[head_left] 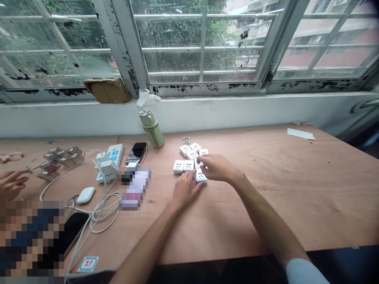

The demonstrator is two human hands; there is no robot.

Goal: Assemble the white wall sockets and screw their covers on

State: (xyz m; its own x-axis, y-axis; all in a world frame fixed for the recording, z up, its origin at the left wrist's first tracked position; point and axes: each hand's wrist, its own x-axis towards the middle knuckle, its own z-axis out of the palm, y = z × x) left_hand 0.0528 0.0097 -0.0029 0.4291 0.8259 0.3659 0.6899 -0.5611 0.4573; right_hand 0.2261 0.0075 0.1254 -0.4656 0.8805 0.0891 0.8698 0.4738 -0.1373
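Several square white wall sockets with dark slots form a small cluster in the middle of the table. My left hand [185, 189] grips the nearest white socket [201, 176], fingers at its left side and thumb along its front edge. My right hand [220, 167] is curled in a pinch just above and behind that socket, over another socket partly covered by the fingers. What the pinch holds, if anything, is too small to tell. A white socket [178, 166] lies to the left of my hands. Behind the cluster sits a bare socket insert [186, 140].
A green thermos [153, 132] stands behind the cluster. To the left lie a black phone [136, 153], a power strip [117, 154], tangled white cables [100, 213] and an earbud case [85, 195]. Another person's hand [12, 183] is near transparent boxes [59, 159]. A paper strip [301, 134] lies far right.
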